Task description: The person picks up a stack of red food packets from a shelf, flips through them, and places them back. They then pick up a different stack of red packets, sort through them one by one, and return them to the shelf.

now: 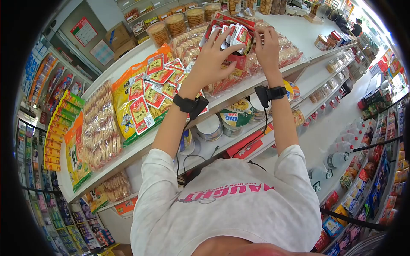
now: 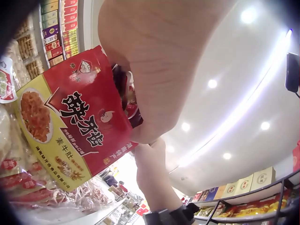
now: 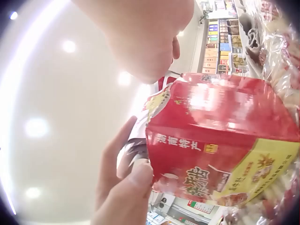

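Note:
A red and yellow cardboard box (image 2: 89, 117) of small snack packets (image 1: 241, 36) lies on top of bagged goods on the counter. Over its left part my left hand (image 1: 211, 64) spreads its fingers across the packets, with the thumb held apart. At the right end, bent fingers of my right hand (image 1: 268, 49) reach down to the packets beside the box wall; their tips are hidden, so I cannot tell whether they pinch one. In the right wrist view the left hand (image 3: 124, 187) shows beside the open side of the box, close to white and dark packets.
Red and white packets (image 1: 160, 77) lie loose on a yellow bag (image 1: 124, 100). Clear bags of sticks (image 1: 101, 123) line the counter to the left. Round tubs (image 1: 175, 24) stand behind the box. Below the counter edge, a shelf bears noodle bowls (image 1: 236, 114) and a cable.

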Available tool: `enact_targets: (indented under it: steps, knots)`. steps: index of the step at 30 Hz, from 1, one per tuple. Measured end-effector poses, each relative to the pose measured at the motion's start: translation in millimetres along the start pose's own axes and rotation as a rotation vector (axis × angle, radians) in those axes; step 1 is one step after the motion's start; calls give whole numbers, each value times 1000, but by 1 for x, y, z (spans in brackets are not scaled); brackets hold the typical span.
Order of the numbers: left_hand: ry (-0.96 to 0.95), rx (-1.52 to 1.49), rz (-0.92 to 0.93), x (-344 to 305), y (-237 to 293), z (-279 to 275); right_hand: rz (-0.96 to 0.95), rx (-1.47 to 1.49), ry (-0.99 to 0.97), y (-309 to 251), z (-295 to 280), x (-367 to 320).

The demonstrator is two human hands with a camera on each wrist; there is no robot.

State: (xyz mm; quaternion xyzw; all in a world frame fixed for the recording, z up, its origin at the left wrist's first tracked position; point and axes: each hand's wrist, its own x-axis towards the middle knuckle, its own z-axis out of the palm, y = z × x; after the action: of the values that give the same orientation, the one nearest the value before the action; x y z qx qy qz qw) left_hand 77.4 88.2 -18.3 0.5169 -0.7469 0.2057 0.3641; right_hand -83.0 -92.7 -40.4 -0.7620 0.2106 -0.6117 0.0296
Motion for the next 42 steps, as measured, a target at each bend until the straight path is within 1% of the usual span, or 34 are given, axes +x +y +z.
enact_targets:
  steps: [2,5,6,8,9,11,12,16,19,21,26,27,29,33,36,39,41,42]
  knots:
    - [-3,4,-5,0,0,1,39,9,-20,-2,-1,-1]
    - [-6,90,25,3,1,-3,-36,-19,45,-16,-7,6]
    - [-7,132,40,6,3,-5,-44,15,49,-15,-6,8]
    - [56,96,16,14,7,-8,-59,86,54,-11,-3,11]
    - [88,77,3,18,8,-9,-25,114,16,-14,-3,10]
    - [185,14,-2,30,-6,-2,41,166,-54,-19,-3,9]
    - [233,-20,-2,38,-14,3,32,152,-52,-21,-3,7]
    - [126,92,-6,62,-39,12,-2,111,-59,-27,-8,7]
    - [-20,59,-101,60,-53,22,24,53,-79,-30,-11,8]
    - [-37,111,-111,57,-56,23,81,39,-76,-31,-9,6]
    - [-52,125,-179,50,-58,21,77,-12,-43,-22,4,10]
    - [-74,157,-164,50,-58,19,78,-24,-43,-17,6,10]
    - [-120,218,-134,50,-56,16,56,-9,-56,-7,10,12]
    - [-125,199,-222,50,-61,22,35,-74,-127,8,12,14]
    - [-116,152,-255,49,-60,21,112,43,-155,7,12,14]
    - [-70,110,-278,49,-60,24,420,284,-151,-16,-4,10]
    - [-31,64,-267,45,-56,24,275,206,-30,-18,-1,9]
    - [-41,57,-249,46,-50,19,207,166,31,-19,-1,9]
